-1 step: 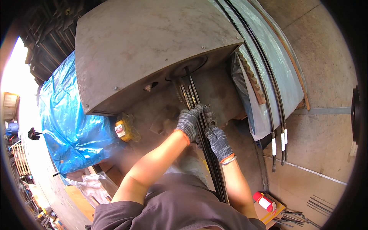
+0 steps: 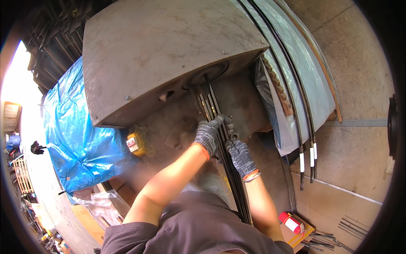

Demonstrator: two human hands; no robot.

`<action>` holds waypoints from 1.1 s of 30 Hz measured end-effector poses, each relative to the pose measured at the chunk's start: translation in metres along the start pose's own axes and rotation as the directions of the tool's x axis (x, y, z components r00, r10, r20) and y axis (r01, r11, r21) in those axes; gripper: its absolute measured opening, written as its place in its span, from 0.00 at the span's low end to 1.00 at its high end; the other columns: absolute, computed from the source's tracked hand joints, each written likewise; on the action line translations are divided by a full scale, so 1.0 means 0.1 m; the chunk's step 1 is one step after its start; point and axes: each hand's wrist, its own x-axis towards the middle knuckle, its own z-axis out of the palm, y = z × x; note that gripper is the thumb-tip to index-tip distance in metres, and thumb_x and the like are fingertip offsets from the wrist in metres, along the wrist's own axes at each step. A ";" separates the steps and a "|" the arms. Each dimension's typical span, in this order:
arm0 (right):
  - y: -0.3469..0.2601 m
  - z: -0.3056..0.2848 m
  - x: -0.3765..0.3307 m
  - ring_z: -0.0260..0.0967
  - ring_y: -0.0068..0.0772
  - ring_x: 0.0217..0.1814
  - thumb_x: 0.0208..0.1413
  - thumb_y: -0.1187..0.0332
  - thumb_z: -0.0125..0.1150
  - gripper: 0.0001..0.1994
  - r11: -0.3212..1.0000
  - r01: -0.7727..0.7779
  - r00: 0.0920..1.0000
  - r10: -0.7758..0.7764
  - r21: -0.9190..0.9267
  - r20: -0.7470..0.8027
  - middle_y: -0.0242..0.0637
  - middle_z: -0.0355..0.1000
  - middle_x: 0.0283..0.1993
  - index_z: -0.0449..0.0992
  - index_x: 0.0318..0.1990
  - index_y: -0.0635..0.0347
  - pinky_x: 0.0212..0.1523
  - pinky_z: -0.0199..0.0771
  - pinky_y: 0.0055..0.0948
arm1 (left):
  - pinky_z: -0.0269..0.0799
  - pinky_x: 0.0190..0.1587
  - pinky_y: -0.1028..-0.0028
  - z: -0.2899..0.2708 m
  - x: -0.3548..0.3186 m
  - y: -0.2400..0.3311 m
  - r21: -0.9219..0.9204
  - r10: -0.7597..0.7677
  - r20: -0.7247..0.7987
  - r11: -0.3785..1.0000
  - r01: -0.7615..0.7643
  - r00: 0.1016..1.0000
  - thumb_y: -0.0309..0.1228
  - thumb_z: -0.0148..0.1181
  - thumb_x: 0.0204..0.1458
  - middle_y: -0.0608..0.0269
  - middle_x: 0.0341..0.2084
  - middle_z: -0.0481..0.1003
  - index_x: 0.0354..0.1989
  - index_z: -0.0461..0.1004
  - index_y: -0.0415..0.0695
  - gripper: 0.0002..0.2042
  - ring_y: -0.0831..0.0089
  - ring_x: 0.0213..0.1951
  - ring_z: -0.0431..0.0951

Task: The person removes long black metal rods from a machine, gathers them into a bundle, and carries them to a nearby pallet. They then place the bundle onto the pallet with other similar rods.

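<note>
My left hand point(image 2: 208, 134), in a grey knit glove with an orange cuff, is closed around a bundle of long dark metal rods point(image 2: 231, 172). The rods run from beneath the grey metal housing point(image 2: 169, 55) back toward my body, and a few lighter ends stand out beyond my fingers. On the right side of the bundle, my right hand point(image 2: 241, 156), gloved alike, has its fingers curled beside a small round metal fitting point(image 2: 234, 136). Whether it grips that fitting or something under it is hidden. One rod point(image 2: 211, 89) reaches up to a round opening in the housing.
Left of the housing hangs a blue tarp point(image 2: 80, 139), with a yellow container point(image 2: 137, 143) beside it. Long black rods point(image 2: 292, 70) lie over plastic sheeting point(image 2: 319, 91) on the right. A red cylinder point(image 2: 291, 223) and loose rods point(image 2: 323, 241) are at the lower right.
</note>
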 end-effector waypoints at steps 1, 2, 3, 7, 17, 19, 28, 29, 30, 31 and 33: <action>-0.04 -0.02 0.02 0.67 0.47 0.48 0.57 0.66 0.53 0.15 1.000 -0.026 1.000 0.025 0.015 0.010 0.54 0.70 0.44 0.70 0.46 0.70 0.51 0.65 0.37 | 0.77 0.34 0.64 0.01 0.00 0.01 0.000 0.008 -0.004 1.000 -0.008 1.000 0.33 0.51 0.57 0.56 0.30 0.77 0.38 0.72 0.42 0.08 0.63 0.30 0.78; -0.08 -0.03 0.03 0.67 0.46 0.48 0.57 0.67 0.53 0.15 0.998 -0.051 0.998 0.051 0.030 0.021 0.54 0.70 0.44 0.70 0.46 0.70 0.51 0.65 0.36 | 0.77 0.35 0.64 0.02 0.00 0.03 -0.001 0.017 -0.008 1.000 -0.017 1.000 0.32 0.51 0.57 0.56 0.31 0.77 0.38 0.71 0.42 0.08 0.63 0.30 0.78; -0.09 -0.04 0.05 0.67 0.45 0.48 0.57 0.68 0.53 0.14 0.996 -0.078 0.997 0.076 0.044 0.033 0.54 0.70 0.43 0.70 0.46 0.71 0.51 0.65 0.36 | 0.77 0.35 0.64 0.04 0.00 0.04 -0.010 0.022 -0.009 1.000 -0.022 1.000 0.32 0.51 0.57 0.56 0.31 0.77 0.38 0.71 0.42 0.08 0.63 0.30 0.77; 0.02 0.01 0.11 0.66 0.39 0.45 0.56 0.70 0.54 0.12 0.972 0.014 1.000 -0.014 0.234 -0.003 0.51 0.70 0.41 0.70 0.43 0.71 0.49 0.64 0.33 | 0.78 0.34 0.64 0.02 0.06 0.00 -0.025 0.065 -0.011 0.998 -0.065 0.998 0.31 0.51 0.57 0.56 0.31 0.77 0.38 0.71 0.41 0.07 0.63 0.30 0.77; -0.15 -0.13 0.18 0.63 0.23 0.32 0.52 0.72 0.59 0.09 0.940 -0.150 0.988 0.136 0.308 0.067 0.40 0.72 0.31 0.72 0.36 0.70 0.35 0.67 0.28 | 0.78 0.34 0.65 0.13 0.03 0.07 -0.020 0.026 -0.074 0.999 -0.028 0.997 0.31 0.51 0.57 0.56 0.32 0.77 0.39 0.71 0.41 0.08 0.63 0.31 0.78; -0.18 -0.14 0.18 0.63 0.24 0.34 0.52 0.72 0.58 0.09 0.956 -0.131 0.991 0.120 0.261 0.060 0.41 0.72 0.31 0.72 0.37 0.70 0.36 0.67 0.28 | 0.78 0.35 0.64 0.11 0.06 0.06 -0.021 0.033 -0.087 0.999 -0.035 0.996 0.31 0.51 0.57 0.55 0.33 0.77 0.40 0.71 0.41 0.08 0.62 0.32 0.78; 0.53 -0.15 -0.17 0.68 0.44 0.41 0.52 0.68 0.59 0.13 0.920 0.340 0.939 -0.344 -0.197 0.012 0.49 0.71 0.35 0.72 0.41 0.69 0.45 0.66 0.37 | 0.77 0.38 0.63 0.08 0.02 0.08 -0.117 -0.065 0.057 0.991 0.072 0.996 0.33 0.52 0.57 0.55 0.35 0.77 0.41 0.71 0.41 0.10 0.62 0.34 0.78; 0.63 -0.21 -0.37 0.68 0.41 0.39 0.52 0.69 0.60 0.12 0.912 0.335 0.942 -0.327 -0.237 0.072 0.47 0.71 0.34 0.72 0.40 0.68 0.43 0.67 0.36 | 0.77 0.38 0.63 0.06 0.01 0.09 -0.136 -0.086 0.110 0.985 0.101 0.990 0.34 0.52 0.57 0.55 0.35 0.77 0.41 0.71 0.41 0.10 0.62 0.34 0.78; 0.58 -0.26 -0.50 0.67 0.36 0.36 0.51 0.70 0.60 0.10 0.969 0.219 0.973 -0.208 -0.116 0.098 0.43 0.70 0.32 0.71 0.37 0.66 0.41 0.67 0.33 | 0.77 0.38 0.63 0.03 0.06 0.11 -0.094 -0.019 0.106 0.995 0.029 0.994 0.34 0.52 0.57 0.55 0.35 0.77 0.42 0.71 0.40 0.10 0.62 0.35 0.78; 0.53 -0.31 -0.62 0.66 0.32 0.34 0.50 0.72 0.61 0.08 0.996 0.084 0.989 -0.082 -0.008 0.122 0.39 0.69 0.29 0.71 0.35 0.64 0.38 0.67 0.31 | 0.77 0.39 0.63 -0.01 0.14 0.12 -0.059 0.045 0.106 0.998 -0.039 0.993 0.34 0.52 0.57 0.56 0.35 0.77 0.42 0.71 0.40 0.11 0.61 0.35 0.78; 0.22 -0.39 -0.81 0.59 0.18 0.28 0.46 0.77 0.62 0.08 0.910 -0.275 0.961 0.246 0.310 0.131 0.25 0.64 0.25 0.67 0.28 0.58 0.31 0.64 0.22 | 0.77 0.41 0.62 0.03 0.14 0.10 -0.043 0.069 0.080 0.997 -0.066 0.994 0.34 0.52 0.57 0.55 0.37 0.76 0.44 0.70 0.40 0.12 0.61 0.38 0.78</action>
